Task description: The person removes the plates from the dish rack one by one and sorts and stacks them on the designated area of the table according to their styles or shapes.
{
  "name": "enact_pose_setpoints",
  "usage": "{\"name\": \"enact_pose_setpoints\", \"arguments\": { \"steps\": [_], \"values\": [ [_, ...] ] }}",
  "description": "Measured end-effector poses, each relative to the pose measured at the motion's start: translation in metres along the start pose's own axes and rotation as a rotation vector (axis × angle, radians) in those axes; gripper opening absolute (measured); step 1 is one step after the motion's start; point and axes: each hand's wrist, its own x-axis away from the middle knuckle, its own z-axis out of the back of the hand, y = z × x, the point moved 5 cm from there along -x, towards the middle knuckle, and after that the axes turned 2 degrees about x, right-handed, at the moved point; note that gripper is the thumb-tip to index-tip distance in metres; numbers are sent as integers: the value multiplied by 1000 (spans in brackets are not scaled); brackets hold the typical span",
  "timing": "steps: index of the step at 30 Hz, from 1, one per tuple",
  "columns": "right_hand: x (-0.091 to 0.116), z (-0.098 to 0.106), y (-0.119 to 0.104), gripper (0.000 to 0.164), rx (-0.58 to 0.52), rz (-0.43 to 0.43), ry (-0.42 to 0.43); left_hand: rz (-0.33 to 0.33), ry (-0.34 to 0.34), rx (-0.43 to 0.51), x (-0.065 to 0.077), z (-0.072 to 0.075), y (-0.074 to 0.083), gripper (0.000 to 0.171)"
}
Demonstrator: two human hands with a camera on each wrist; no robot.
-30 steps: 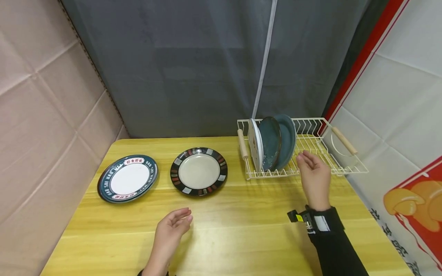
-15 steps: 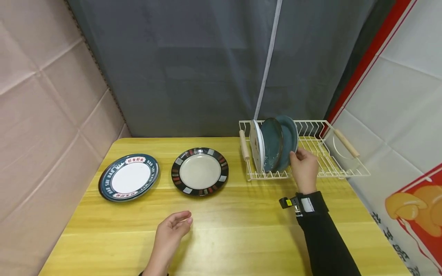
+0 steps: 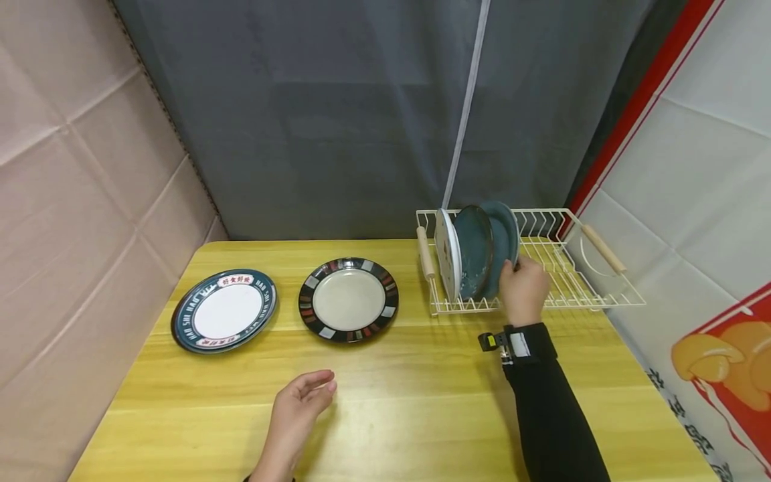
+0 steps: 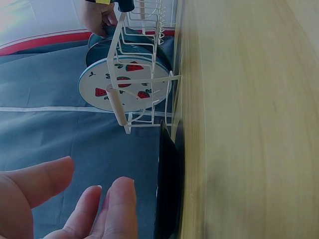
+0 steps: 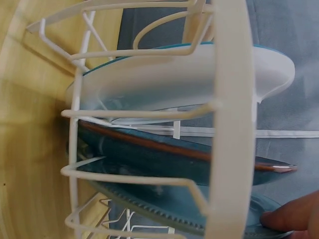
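Now the right hand (image 3: pixel 525 291), clear of the dishes a second ago, has closed in: thumb and fingers pinch the near rim of the rightmost blue plate (image 3: pixel 506 234), on edge in the wire rack (image 3: pixel 604 250), right of centre. So there's a hold on it, though I'd judge it not yet lifted. Lower centre, the left hand (image 3: pixel 296 412) keeps its fingers apart, holding nothing.

We take this for a makeshift booth staged as a kitchen corner: creased pale sheeting (image 3: pixel 72 201) on the left, a grey curtain (image 3: pixel 289 134) behind, a banner printed with food (image 3: pixel 729 361) on the right, and plates (image 3: pixel 348 300) and a dish rack (image 3: pixel 604 249) on a wood-grain table (image 3: pixel 415 408).
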Motion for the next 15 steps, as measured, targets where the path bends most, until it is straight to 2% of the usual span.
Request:
{"name": "enact_pose_setpoints", "arguments": {
  "steps": [8, 15],
  "values": [
    [-4, 3, 3, 27, 52, -65, 39, 4, -13, -12, 1, 1, -2, 36],
    [-16, 32, -6, 29, 33, -53, 163, 22, -4, -1, 1, 3, -2, 37]
  ]
}}
